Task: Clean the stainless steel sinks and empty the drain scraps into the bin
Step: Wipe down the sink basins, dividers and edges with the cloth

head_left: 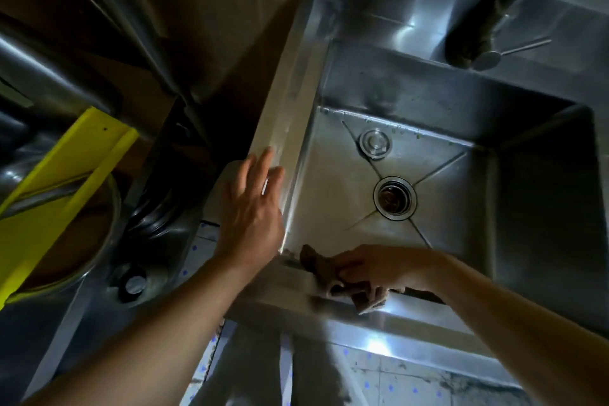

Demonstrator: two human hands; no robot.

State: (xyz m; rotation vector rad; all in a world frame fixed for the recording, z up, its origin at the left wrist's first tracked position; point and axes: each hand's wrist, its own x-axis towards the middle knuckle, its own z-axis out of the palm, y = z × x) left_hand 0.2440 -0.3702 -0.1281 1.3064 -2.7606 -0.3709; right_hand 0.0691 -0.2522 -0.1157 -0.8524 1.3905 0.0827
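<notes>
One steel sink [333, 82] fills the middle of the view, its basin deep and square. Two round fittings sit on the basin floor: an open drain [394, 197] at the centre, where the four floor creases meet, and a loose plug [375, 144] lying flat just behind it toward the back wall. Something dark shows down inside the drain, but what it is cannot be told. A few small green flecks [407, 132] lie along the back edge of the floor. A tap [474, 43] hangs over the far right of the basin, with a thin lever sticking out beside it.

Two hands are in view. The left hand [252, 208] lies flat with straight fingers on the left rim of the sink, holding nothing. The right hand [385, 269] is curled round a brown cloth [333, 273] and presses it on the near rim, at the front left corner — part of the cloth trails over the inner edge.

To the left, lower down, stands one round metal bowl [99, 241] with a yellow bar [59, 181] across it; its contents are too dark to tell. Just beside it is a second small round fitting [131, 283] set in a steel surface. Pale floor tiles [395, 379] with blue dots show below the sink.
</notes>
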